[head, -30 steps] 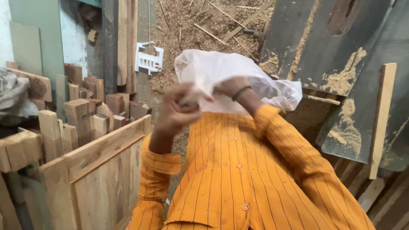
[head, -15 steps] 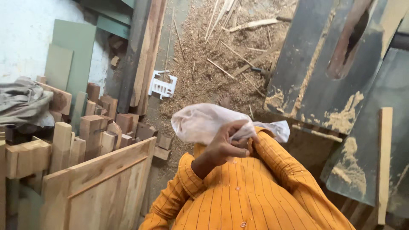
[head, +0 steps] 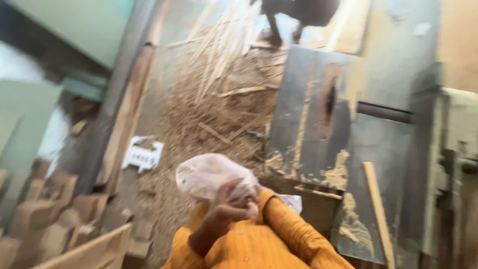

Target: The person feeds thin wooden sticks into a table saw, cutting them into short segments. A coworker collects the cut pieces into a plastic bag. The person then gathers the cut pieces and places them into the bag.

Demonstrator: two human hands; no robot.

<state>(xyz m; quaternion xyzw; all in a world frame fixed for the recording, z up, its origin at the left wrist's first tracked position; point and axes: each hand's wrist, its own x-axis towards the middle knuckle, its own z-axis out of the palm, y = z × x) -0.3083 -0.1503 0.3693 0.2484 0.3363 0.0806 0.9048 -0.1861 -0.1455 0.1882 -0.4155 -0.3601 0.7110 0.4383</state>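
Nearest to us, our arms in orange striped sleeves (head: 294, 234) meet at the bottom of the view. Our left hand (head: 226, 206) has its fingers (head: 239, 203) curled closed on a crumpled, translucent white plastic bag (head: 209, 174), which bulges up and to the left of the hands, wrinkled and puffy. Our right hand (head: 253, 205) is mostly hidden behind the left one, touching the bag; we cannot tell how its fingers stand. To the left, pale wooden blocks (head: 55, 209) cluster, blurred. Beyond lies a white plastic piece (head: 143, 154) on the floor, then a heap of sawdust and wood strips (head: 219, 99). To the right is a grey metal desk (head: 368, 149) dusted with sawdust.
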